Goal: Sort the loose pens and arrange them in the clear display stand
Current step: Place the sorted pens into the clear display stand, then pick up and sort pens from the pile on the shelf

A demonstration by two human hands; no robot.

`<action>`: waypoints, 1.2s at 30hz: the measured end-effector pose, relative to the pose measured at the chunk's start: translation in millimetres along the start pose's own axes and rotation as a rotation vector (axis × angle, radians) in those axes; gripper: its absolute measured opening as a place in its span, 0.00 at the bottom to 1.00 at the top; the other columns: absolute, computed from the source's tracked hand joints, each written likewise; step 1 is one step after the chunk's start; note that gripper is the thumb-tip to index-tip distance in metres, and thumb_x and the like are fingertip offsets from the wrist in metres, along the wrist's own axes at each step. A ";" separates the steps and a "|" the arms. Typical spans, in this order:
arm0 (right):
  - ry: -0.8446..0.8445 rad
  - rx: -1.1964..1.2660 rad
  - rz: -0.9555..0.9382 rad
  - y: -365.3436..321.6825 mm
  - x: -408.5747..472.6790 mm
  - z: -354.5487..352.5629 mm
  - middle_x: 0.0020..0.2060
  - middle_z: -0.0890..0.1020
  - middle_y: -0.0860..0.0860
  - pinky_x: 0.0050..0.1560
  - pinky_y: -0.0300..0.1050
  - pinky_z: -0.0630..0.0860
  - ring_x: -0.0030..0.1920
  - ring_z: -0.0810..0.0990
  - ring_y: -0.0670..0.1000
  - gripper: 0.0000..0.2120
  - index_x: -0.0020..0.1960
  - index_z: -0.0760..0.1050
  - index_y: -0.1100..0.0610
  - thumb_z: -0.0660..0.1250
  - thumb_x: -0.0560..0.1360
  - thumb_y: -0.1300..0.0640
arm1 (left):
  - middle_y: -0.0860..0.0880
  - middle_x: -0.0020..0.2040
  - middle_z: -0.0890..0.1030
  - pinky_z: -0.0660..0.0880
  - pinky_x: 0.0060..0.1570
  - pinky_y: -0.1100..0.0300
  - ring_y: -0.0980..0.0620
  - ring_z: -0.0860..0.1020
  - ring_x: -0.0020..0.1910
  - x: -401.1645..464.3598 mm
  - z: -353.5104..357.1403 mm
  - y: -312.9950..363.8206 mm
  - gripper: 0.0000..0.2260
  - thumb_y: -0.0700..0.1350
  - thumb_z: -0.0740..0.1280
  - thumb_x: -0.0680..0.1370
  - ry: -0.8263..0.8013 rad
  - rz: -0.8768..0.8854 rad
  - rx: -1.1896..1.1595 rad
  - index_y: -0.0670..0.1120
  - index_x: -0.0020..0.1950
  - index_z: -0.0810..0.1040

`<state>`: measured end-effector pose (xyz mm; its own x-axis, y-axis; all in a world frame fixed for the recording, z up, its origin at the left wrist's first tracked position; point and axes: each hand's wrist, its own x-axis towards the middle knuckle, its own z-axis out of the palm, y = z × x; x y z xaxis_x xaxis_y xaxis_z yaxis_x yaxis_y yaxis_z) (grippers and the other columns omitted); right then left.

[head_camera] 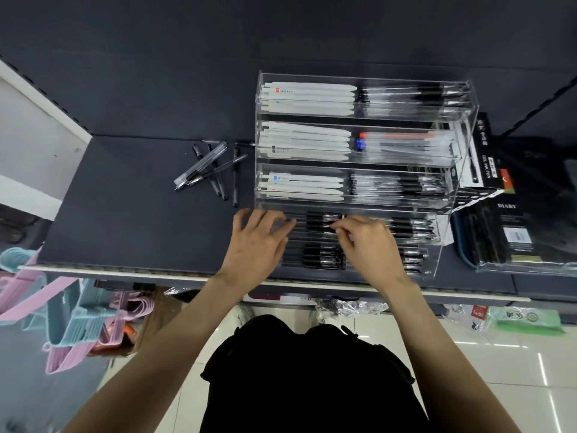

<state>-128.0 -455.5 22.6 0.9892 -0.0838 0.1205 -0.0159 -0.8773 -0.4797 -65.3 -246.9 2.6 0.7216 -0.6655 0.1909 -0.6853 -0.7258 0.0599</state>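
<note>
Two hands work over the fourth tier of the clear display stand: the left hand lies spread with relaxed fingers at the tier's left end, probably steadying or squaring the row, while the right hand pinches what seems to be a black pen, likely to seat it level among its kind. About half a dozen loose pens lie crossed on the shelf just left of the stand, not yet sorted.
</note>
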 end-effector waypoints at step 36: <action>-0.047 -0.209 0.399 -175.6 132.8 178.7 0.61 0.71 0.57 0.58 0.53 0.71 0.61 0.68 0.60 0.17 0.65 0.70 0.53 0.62 0.78 0.53 | 0.46 0.66 0.73 0.68 0.63 0.52 0.45 0.69 0.65 41.5 34.0 -229.1 0.25 0.52 0.64 0.78 -0.243 -0.359 -0.455 0.45 0.72 0.65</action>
<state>32.2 -228.2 -32.4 0.9052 -0.4174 -0.0802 -0.4216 -0.8578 -0.2941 124.9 -114.1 -36.6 0.8799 -0.4531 -0.1433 -0.3306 -0.8002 0.5004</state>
